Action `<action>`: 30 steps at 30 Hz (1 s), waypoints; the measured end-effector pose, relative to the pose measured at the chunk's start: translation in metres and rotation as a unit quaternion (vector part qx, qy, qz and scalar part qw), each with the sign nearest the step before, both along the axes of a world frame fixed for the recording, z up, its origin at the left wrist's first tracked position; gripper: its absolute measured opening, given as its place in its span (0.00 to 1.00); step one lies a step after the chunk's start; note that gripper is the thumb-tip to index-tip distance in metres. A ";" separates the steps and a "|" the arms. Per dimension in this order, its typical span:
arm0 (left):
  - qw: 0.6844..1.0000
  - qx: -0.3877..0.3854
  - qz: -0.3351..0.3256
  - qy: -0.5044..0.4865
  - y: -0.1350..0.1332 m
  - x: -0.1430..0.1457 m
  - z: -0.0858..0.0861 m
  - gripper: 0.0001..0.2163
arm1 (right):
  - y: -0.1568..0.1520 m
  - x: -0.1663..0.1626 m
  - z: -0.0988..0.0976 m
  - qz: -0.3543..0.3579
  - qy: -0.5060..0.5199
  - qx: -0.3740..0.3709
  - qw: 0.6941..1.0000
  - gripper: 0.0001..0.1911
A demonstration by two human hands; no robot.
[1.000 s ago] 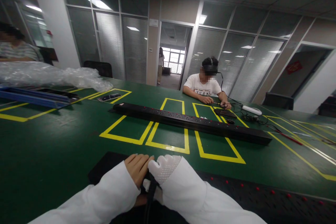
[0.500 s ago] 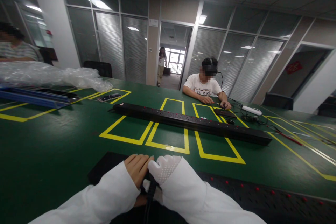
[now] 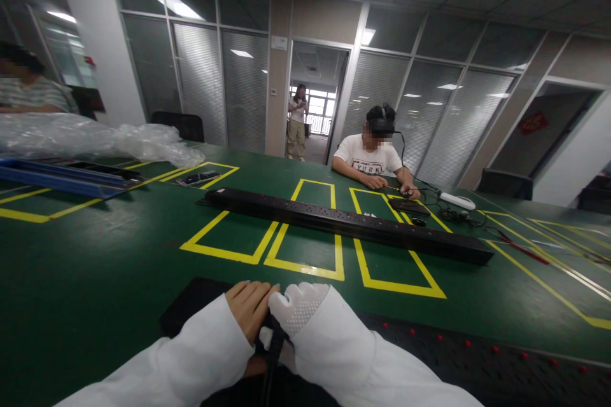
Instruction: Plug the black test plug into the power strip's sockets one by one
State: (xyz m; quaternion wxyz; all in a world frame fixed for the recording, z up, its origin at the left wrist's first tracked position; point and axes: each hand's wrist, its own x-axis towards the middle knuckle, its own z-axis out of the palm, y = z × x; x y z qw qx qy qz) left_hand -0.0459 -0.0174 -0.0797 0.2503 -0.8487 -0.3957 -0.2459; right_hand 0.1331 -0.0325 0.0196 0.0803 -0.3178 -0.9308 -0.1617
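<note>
Close to me, a long black power strip [image 3: 468,359] with a row of red dots lies along the table's near side, its left part passing behind my hands. My left hand [image 3: 251,305], bare with a white sleeve, is curled with its fingers together over the black surface; what it grips is hidden. Against it is my right hand [image 3: 300,308] in a white dotted glove, closed in a fist around a thick black cable [image 3: 273,356] that runs down toward me. The spot where both hands meet is mostly covered by fingers.
A second black power strip [image 3: 353,222] lies across yellow tape marks on the green table [image 3: 119,273]. Clear plastic wrap [image 3: 95,133] and a blue tray [image 3: 62,178] are at left. Across sits a person [image 3: 370,156] handling small parts beside cables [image 3: 458,213].
My hands and the cable stay practically in place. In the doorway at the back, a standing person has shifted stance and now holds both hands up in front.
</note>
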 end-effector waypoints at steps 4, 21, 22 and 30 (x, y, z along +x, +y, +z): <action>1.000 0.000 -0.005 0.006 0.000 -0.001 0.000 0.16 | -0.001 0.003 0.002 0.008 0.010 -0.017 1.000 0.18; 0.999 -0.005 0.027 0.023 0.002 0.001 -0.008 0.18 | 0.000 0.005 0.007 0.015 0.008 -0.041 0.999 0.23; 0.999 -0.004 0.027 0.024 0.002 0.001 -0.007 0.17 | 0.000 0.005 0.008 0.015 0.007 -0.041 0.999 0.23; 0.995 -0.103 -0.008 0.014 -0.003 -0.004 0.003 0.33 | -0.005 0.014 0.005 0.026 0.043 -0.062 0.997 0.16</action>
